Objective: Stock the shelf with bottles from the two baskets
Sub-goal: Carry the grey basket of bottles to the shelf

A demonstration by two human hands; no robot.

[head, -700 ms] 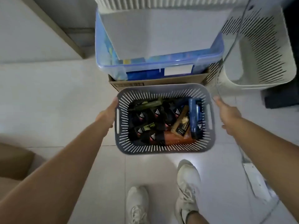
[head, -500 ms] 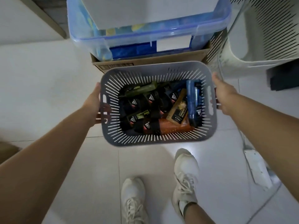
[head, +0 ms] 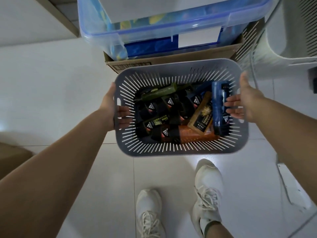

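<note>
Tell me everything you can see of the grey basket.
The grey basket is a rectangular plastic tub with rounded corners, slotted walls and a handle slot at each short end. Upright, it is in front of a cardboard box, over white floor tiles. The left hand and right hand hold it, fingers through the slots. Inside lie bottles: mostly black, plus blue, amber, orange and green ones.

White tile floor (head: 51, 86), blue bin (head: 103, 36) on cardbd box (head: 171, 60), white slotted hamper (head: 291, 31) R.
</note>
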